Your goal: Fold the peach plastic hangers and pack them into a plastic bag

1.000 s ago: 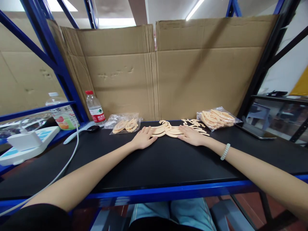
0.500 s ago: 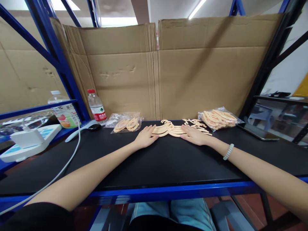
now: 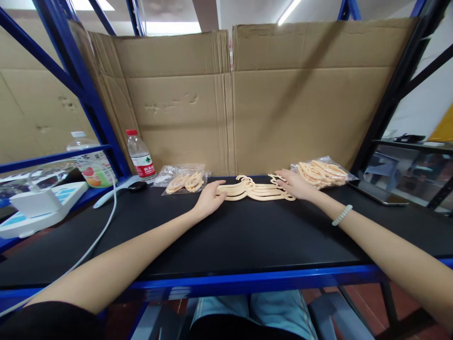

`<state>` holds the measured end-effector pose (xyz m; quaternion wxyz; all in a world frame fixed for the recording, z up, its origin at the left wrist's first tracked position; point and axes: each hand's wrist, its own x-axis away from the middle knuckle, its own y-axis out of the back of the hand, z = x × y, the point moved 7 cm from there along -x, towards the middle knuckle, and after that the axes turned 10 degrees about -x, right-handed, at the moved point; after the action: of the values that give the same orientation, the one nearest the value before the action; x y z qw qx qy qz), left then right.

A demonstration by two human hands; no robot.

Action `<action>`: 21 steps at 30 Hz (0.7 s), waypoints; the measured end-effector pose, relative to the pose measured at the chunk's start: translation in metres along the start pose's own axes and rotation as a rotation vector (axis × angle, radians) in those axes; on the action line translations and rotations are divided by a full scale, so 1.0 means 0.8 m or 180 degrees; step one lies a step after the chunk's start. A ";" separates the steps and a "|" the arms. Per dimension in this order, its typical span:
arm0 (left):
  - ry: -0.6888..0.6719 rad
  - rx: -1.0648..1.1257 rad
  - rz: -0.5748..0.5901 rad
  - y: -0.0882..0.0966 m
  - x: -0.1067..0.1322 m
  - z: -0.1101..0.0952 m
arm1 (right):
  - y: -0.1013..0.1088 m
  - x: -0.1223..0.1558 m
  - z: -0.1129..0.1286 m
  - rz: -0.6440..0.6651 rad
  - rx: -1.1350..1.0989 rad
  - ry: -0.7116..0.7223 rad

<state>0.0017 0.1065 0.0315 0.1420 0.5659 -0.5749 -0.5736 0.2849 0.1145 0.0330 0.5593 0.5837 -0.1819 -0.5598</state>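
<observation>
Several cream-coloured clothes hangers (image 3: 236, 191) lie stacked flat in the middle of the black tabletop, their hooks pointing to the back. My left hand (image 3: 208, 200) rests at the stack's left ends, thumb and fingers apart around them. Past the right ends, my right hand (image 3: 297, 185) reaches over loose cream pieces (image 3: 274, 179) with its fingers stretched out. It partly covers these pieces, and I cannot tell whether it touches them. A bag of cream hanger-like pieces (image 3: 322, 172) sits just beyond that hand.
Another clear bag (image 3: 186, 179) of cream pieces lies at the back left, near a red-capped water bottle (image 3: 141, 158) and a pale-handled brush (image 3: 116, 191). A white cable (image 3: 106, 224) crosses the left side. A dark phone-like slab (image 3: 380, 192) lies right. Cardboard (image 3: 177, 108) stands behind.
My right hand has moved right and back, off the stacked hangers to the loose pieces. My left hand has slid slightly left, to the hangers' ends, uncovering more of them.
</observation>
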 end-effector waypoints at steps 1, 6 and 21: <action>-0.0005 -0.0015 -0.0004 0.000 0.000 -0.001 | 0.013 -0.001 -0.014 -0.0147 0.0084 -0.0104; -0.0031 -0.0039 -0.0042 0.001 0.000 -0.002 | 0.039 0.004 -0.085 0.0058 0.0449 -0.0625; 0.0146 0.0302 -0.0164 0.001 -0.003 0.007 | 0.006 0.014 -0.053 0.0679 0.1703 -0.0792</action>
<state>-0.0029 0.1110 0.0317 0.1133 0.5996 -0.5833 -0.5361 0.3267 0.1226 0.0212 0.4149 0.6148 -0.4500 -0.4973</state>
